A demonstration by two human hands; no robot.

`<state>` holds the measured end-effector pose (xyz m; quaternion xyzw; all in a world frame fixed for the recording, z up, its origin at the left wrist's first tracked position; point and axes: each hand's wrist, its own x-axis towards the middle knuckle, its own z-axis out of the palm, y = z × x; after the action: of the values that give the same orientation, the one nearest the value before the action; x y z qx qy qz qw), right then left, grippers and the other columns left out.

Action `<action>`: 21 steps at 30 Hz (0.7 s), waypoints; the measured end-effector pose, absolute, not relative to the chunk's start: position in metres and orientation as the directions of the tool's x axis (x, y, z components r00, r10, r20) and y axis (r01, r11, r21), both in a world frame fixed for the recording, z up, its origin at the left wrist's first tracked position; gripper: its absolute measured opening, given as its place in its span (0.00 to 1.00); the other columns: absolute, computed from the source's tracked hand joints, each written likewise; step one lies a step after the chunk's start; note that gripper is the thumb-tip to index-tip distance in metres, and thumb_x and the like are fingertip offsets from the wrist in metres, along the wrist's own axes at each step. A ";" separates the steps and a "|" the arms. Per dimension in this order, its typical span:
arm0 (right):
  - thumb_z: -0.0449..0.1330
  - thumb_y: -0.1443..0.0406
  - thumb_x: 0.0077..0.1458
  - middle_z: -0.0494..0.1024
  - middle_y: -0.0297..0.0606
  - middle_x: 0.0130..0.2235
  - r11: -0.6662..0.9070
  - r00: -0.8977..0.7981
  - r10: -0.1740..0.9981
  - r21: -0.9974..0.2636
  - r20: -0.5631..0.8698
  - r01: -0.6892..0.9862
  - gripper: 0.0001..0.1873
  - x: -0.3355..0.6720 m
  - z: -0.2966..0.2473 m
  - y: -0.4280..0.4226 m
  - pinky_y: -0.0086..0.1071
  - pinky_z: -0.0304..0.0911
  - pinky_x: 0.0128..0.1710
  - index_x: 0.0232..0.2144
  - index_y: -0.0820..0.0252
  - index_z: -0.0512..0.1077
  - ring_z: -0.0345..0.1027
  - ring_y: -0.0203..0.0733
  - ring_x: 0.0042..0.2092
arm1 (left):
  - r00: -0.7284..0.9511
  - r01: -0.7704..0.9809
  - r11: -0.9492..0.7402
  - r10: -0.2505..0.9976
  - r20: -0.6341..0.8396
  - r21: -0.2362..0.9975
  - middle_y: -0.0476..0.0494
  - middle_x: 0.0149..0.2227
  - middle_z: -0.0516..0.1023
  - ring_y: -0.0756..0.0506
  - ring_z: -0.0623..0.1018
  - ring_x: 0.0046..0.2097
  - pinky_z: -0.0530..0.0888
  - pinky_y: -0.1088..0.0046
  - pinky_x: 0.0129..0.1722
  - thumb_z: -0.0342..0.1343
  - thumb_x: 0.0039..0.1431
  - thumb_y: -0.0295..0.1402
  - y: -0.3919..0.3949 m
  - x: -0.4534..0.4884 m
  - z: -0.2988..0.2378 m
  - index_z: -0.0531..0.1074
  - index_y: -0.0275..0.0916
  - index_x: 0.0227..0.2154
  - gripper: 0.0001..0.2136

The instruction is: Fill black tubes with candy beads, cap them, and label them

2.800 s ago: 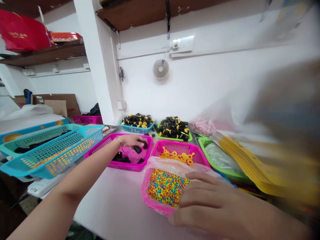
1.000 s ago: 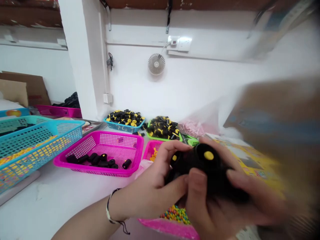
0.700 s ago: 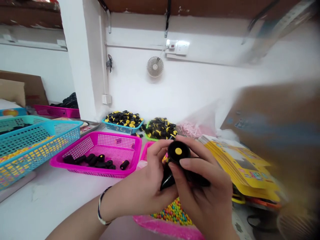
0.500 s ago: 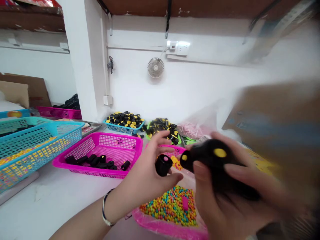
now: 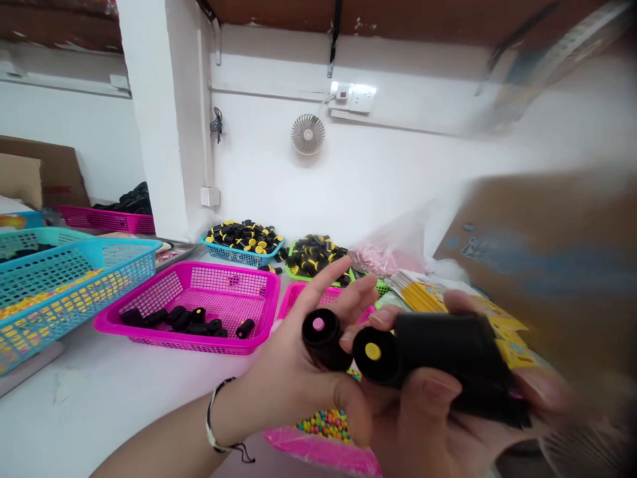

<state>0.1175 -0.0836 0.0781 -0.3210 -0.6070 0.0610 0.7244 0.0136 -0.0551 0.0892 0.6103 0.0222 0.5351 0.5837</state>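
A short black cylinder [image 5: 326, 352] with a pink plug in its hollow end lies in the crook of my left hand [image 5: 283, 372]; the thumb curls below it and the fingers stretch out. My right hand [image 5: 428, 411] grips several black cylinders together. One of them, a black cylinder with a yellow plug [image 5: 375, 355], points toward me and almost touches the left one. Behind it a black cylinder [image 5: 442, 338] lies sideways, and the others are partly hidden by fingers. Under both hands, small multicoloured balls [image 5: 326, 425] fill a pink lined basket [image 5: 318, 451].
To the left, a magenta basket [image 5: 189, 338] holds several black cylinders. A blue basket [image 5: 124, 259] with yellow pieces stands farther left. Behind are a blue basket [image 5: 239, 255] and a green basket [image 5: 293, 271] heaped with black-and-yellow pieces. Yellow printed cards [image 5: 423, 292] lie right.
Both hands have come closer together, so the two plugged ends almost meet. The right hand's cylinders have turned, with the yellow-plugged end now facing me. The view has shifted slightly.
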 end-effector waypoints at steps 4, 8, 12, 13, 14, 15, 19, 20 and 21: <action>0.53 0.60 0.64 0.63 0.38 0.58 0.892 0.550 0.333 -0.445 0.765 0.078 0.13 0.106 0.077 -0.084 0.51 0.75 0.35 0.47 0.34 0.55 0.73 0.42 0.35 | 0.357 -0.721 -0.217 0.698 0.621 0.658 0.50 0.58 0.75 0.42 0.70 0.62 0.67 0.62 0.63 0.70 0.39 0.12 -0.054 0.023 0.082 0.66 0.59 0.58 0.45; 0.57 0.65 0.61 0.65 0.34 0.60 0.894 0.553 0.229 -0.398 0.801 0.206 0.14 0.106 0.077 -0.084 0.54 0.74 0.39 0.44 0.38 0.60 0.74 0.44 0.38 | 0.324 -0.662 -0.283 0.728 0.605 0.694 0.49 0.57 0.76 0.42 0.72 0.60 0.70 0.66 0.62 0.71 0.39 0.15 -0.055 0.024 0.085 0.70 0.55 0.55 0.40; 0.62 0.78 0.52 0.68 0.33 0.58 0.802 0.415 0.000 -0.247 0.910 0.543 0.33 0.123 0.080 -0.076 0.46 0.73 0.47 0.53 0.39 0.63 0.73 0.45 0.47 | 0.188 -0.637 -0.372 0.775 0.603 0.676 0.50 0.56 0.76 0.44 0.72 0.61 0.73 0.71 0.59 0.72 0.44 0.22 -0.064 0.023 0.091 0.70 0.52 0.51 0.32; 0.63 0.79 0.50 0.68 0.33 0.58 0.773 0.297 -0.051 -0.151 0.953 0.617 0.35 0.130 0.081 -0.072 0.44 0.73 0.48 0.54 0.41 0.65 0.72 0.45 0.50 | 0.179 -0.637 -0.364 0.788 0.589 0.680 0.49 0.56 0.76 0.45 0.71 0.61 0.73 0.71 0.58 0.71 0.47 0.25 -0.067 0.024 0.092 0.70 0.51 0.49 0.28; 0.64 0.79 0.49 0.68 0.34 0.59 0.750 0.166 -0.067 -0.060 0.984 0.659 0.34 0.136 0.082 -0.067 0.42 0.73 0.48 0.53 0.43 0.67 0.72 0.45 0.51 | 0.194 -0.627 -0.341 0.802 0.565 0.700 0.48 0.57 0.75 0.45 0.71 0.62 0.73 0.72 0.58 0.69 0.50 0.27 -0.071 0.025 0.092 0.69 0.49 0.49 0.25; 0.63 0.78 0.50 0.68 0.35 0.59 0.736 0.048 -0.050 0.004 0.998 0.677 0.30 0.142 0.083 -0.063 0.42 0.73 0.48 0.51 0.44 0.69 0.70 0.46 0.54 | 0.228 -0.608 -0.308 0.815 0.533 0.731 0.47 0.57 0.74 0.45 0.71 0.61 0.73 0.71 0.58 0.68 0.53 0.28 -0.074 0.026 0.092 0.67 0.49 0.50 0.24; 0.59 0.73 0.57 0.67 0.37 0.61 0.745 -0.052 0.065 -0.014 0.997 0.667 0.27 0.156 0.080 -0.051 0.51 0.70 0.52 0.54 0.40 0.67 0.66 0.50 0.59 | 0.304 -0.532 -0.261 0.829 0.469 0.806 0.49 0.49 0.76 0.47 0.78 0.52 0.78 0.72 0.49 0.64 0.57 0.28 -0.079 0.031 0.086 0.62 0.51 0.52 0.24; 0.58 0.73 0.58 0.66 0.36 0.62 0.760 -0.050 0.073 -0.023 0.996 0.649 0.29 0.157 0.079 -0.050 0.53 0.69 0.53 0.57 0.38 0.65 0.65 0.51 0.60 | 0.311 -0.514 -0.275 0.823 0.475 0.813 0.50 0.46 0.76 0.48 0.78 0.49 0.78 0.73 0.46 0.64 0.56 0.28 -0.078 0.032 0.085 0.63 0.51 0.50 0.22; 0.57 0.73 0.59 0.65 0.35 0.63 0.774 -0.045 0.080 -0.034 0.996 0.632 0.30 0.157 0.078 -0.050 0.54 0.68 0.55 0.58 0.37 0.63 0.64 0.51 0.61 | 0.327 -0.487 -0.290 0.814 0.480 0.824 0.51 0.43 0.76 0.49 0.78 0.46 0.78 0.74 0.44 0.65 0.56 0.29 -0.077 0.032 0.085 0.65 0.50 0.48 0.20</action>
<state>0.1573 -0.0502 0.0779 -0.2581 -0.6900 -0.2151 0.6411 0.0318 -0.0770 0.0845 0.5734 0.1425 0.5623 0.5786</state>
